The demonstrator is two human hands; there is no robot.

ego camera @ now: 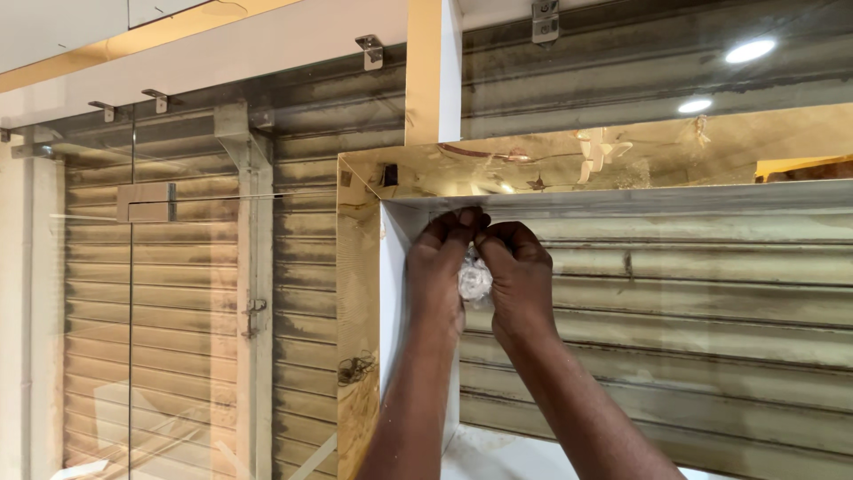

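Note:
My left hand (438, 267) and my right hand (518, 276) are raised together at the upper left inner corner of a white display niche (393, 293) with a shiny gold frame (357, 267). Between the two hands is a crumpled wad of clear plastic film (474, 280), gripped by both. The fingertips press against the top edge of the niche, where they pinch something I cannot make out. Both forearms rise from the bottom of the view.
Behind the glass is a dusty rolling metal shutter (693, 293). A glass door with a metal patch fitting (147, 203) and a lock (255, 311) stands at the left. Metal brackets (370, 50) hold the glass above. Peeling film hangs on the gold top panel (595, 151).

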